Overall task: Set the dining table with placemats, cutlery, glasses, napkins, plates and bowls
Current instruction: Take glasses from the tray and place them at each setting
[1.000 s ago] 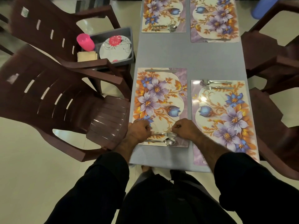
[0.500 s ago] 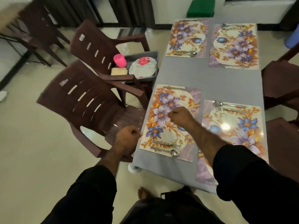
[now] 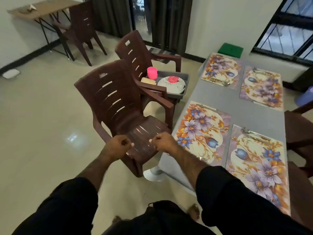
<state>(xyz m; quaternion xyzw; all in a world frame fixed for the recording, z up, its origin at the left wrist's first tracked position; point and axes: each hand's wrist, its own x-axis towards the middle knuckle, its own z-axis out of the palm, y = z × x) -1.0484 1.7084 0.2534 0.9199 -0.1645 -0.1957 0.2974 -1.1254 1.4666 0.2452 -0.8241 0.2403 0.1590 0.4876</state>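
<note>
Tray (image 3: 183,77) of plates and cup is sitting above my curled, empty hands, upper centre; I'm judging my right hand (image 3: 163,142) nearer than left (image 3: 118,145).

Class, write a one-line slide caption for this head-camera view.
Both fists empty above a chair; four placemats laid.

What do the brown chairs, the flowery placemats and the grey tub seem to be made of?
The brown chairs look like moulded plastic: one-piece slatted backs, slight gloss. The placemats seem laminated or plastic, since ceiling light glares off them. The grey tub looks like matte plastic, though metal cannot be ruled out.
</note>
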